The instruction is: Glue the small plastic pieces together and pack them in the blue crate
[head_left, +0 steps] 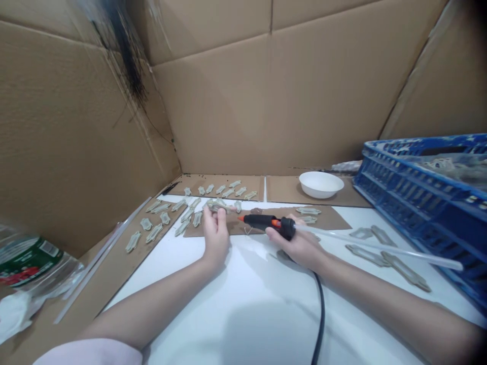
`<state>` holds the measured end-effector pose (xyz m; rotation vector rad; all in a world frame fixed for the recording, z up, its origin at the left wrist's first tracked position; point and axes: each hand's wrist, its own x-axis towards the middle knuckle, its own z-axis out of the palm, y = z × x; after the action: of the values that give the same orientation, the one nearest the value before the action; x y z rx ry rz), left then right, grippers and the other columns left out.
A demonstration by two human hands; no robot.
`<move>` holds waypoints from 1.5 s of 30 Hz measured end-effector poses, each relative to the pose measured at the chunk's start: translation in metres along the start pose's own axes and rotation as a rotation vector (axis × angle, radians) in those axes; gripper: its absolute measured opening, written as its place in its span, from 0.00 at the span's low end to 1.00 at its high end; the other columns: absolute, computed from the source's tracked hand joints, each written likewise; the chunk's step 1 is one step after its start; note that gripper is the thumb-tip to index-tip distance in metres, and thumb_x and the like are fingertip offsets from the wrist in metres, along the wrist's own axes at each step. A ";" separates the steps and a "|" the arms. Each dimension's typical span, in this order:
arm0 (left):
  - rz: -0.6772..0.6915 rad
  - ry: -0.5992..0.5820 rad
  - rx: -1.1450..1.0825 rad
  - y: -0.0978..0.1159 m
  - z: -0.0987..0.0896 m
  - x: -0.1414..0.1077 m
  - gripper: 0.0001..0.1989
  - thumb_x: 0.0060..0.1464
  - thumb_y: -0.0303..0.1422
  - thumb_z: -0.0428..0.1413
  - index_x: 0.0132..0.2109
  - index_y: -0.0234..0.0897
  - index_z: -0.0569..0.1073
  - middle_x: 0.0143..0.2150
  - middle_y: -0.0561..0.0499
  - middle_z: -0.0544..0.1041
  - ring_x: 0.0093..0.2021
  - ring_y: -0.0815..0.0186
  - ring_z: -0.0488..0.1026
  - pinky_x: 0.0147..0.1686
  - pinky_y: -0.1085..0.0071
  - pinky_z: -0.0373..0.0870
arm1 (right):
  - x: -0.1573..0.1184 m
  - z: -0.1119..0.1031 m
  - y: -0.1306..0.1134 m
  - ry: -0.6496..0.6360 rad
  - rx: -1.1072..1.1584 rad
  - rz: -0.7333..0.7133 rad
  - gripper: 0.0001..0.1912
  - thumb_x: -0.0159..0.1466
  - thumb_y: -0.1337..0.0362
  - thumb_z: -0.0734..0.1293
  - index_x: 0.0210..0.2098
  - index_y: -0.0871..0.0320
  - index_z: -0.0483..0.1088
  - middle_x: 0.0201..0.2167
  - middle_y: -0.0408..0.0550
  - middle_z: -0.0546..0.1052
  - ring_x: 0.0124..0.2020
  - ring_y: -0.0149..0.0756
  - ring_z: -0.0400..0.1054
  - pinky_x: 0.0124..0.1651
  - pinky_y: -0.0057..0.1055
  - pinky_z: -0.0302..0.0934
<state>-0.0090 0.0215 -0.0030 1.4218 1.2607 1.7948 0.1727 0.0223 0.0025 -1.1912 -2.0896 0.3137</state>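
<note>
Glue gun (262,221) and pale frame piece (220,205) were both held near the middle of the white desk (190,309). The grip of the right hand (294,246) was wrapped around the back of the gun, whose orange nozzle pointed left, just beside the piece. A long clear glue stick (380,246) jutted from the gun's rear across the right forearm, and a black cord (321,304) ran down from below that hand. The grip of the left hand (216,233) pinched the piece between thumb and fingers, by a cardboard strip (243,227). Smaller pieces (154,233) lay scattered on cardboard to the left; larger ones (405,269) lay right, near a blue crate (422,213). Behind stood a white bowl (321,185).
</note>
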 end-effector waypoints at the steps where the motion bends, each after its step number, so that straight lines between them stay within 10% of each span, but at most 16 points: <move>1: -0.008 0.013 0.001 -0.003 -0.001 0.003 0.08 0.55 0.38 0.44 0.38 0.38 0.60 0.37 0.50 0.70 0.38 0.67 0.68 0.40 0.71 0.62 | 0.000 -0.001 -0.001 -0.036 0.058 0.087 0.21 0.58 0.50 0.54 0.23 0.57 0.68 0.20 0.44 0.69 0.24 0.33 0.61 0.30 0.28 0.53; 10: -0.137 0.078 0.220 -0.025 -0.008 0.015 0.15 0.49 0.40 0.50 0.23 0.35 0.58 0.20 0.57 0.56 0.22 0.74 0.53 0.23 0.77 0.51 | 0.002 0.003 -0.002 -0.102 0.476 0.374 0.23 0.57 0.47 0.56 0.23 0.61 0.67 0.14 0.41 0.64 0.15 0.27 0.56 0.19 0.24 0.52; 45: 0.005 -0.083 0.470 -0.010 -0.005 0.009 0.12 0.45 0.38 0.51 0.20 0.36 0.65 0.17 0.55 0.63 0.23 0.69 0.59 0.23 0.75 0.51 | 0.003 0.002 0.003 -0.074 0.289 0.236 0.22 0.58 0.49 0.55 0.21 0.59 0.66 0.16 0.42 0.68 0.22 0.32 0.62 0.29 0.27 0.54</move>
<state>-0.0179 0.0311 -0.0079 1.7233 1.7096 1.4795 0.1724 0.0271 0.0006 -1.2631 -1.8867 0.7528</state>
